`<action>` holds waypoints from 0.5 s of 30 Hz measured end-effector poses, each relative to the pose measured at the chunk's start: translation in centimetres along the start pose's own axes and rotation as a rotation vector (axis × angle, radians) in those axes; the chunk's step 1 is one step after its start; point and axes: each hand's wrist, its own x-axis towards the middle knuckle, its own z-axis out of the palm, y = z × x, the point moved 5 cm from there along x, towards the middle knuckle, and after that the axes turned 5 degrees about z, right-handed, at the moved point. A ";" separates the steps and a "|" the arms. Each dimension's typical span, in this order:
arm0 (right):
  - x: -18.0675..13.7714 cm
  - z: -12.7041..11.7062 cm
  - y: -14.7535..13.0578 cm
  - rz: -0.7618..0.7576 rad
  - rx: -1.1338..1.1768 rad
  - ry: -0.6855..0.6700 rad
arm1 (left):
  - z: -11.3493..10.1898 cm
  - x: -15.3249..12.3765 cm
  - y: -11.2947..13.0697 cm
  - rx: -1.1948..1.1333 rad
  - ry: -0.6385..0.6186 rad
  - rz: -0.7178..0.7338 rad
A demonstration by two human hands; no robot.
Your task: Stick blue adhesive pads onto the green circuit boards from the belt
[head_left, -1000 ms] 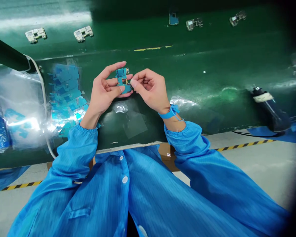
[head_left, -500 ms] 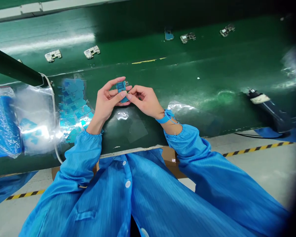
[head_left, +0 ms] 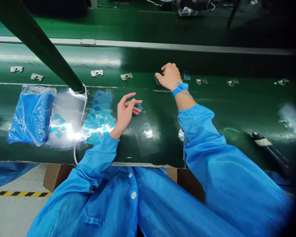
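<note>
My right hand (head_left: pixel 170 76), with a blue wrist strap (head_left: pixel 179 88), reaches far out over the green conveyor belt (head_left: pixel 212 98). Its fingers curl down around a small dark part (head_left: pixel 156 79) that peeks out at the fingertips and lies low on the belt. My left hand (head_left: pixel 126 110) hovers nearer to me with its fingers spread and nothing in it. It sits beside a clear sheet of blue stickers (head_left: pixel 100 113), and a small blue piece (head_left: pixel 139 107) lies just past its fingertips.
Several small metal parts (head_left: pixel 126 76) ride along the belt in a row, one of them blue (head_left: pixel 186 76). A blue bag (head_left: pixel 32 113) and a clear bag (head_left: pixel 66 120) lie at the left under a dark slanted beam (head_left: pixel 39 42). A black tool (head_left: pixel 268 148) lies at the right.
Both hands held a small blue board close together before. Now my right hand has stretched out to the belt, my left hand has opened and dropped away, and the view has tilted up.
</note>
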 end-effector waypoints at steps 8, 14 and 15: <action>0.7 14.6 -24.8 -0.564 -0.013 -0.420 | -1.2 0.1 0.9 -0.061 0.211 0.090; 2.8 16.8 -28.0 -0.492 0.012 -0.483 | -3.0 1.1 0.8 -0.128 0.333 0.085; 3.2 16.2 -27.4 -0.470 0.068 -0.500 | -3.1 1.2 0.8 -0.134 0.331 0.083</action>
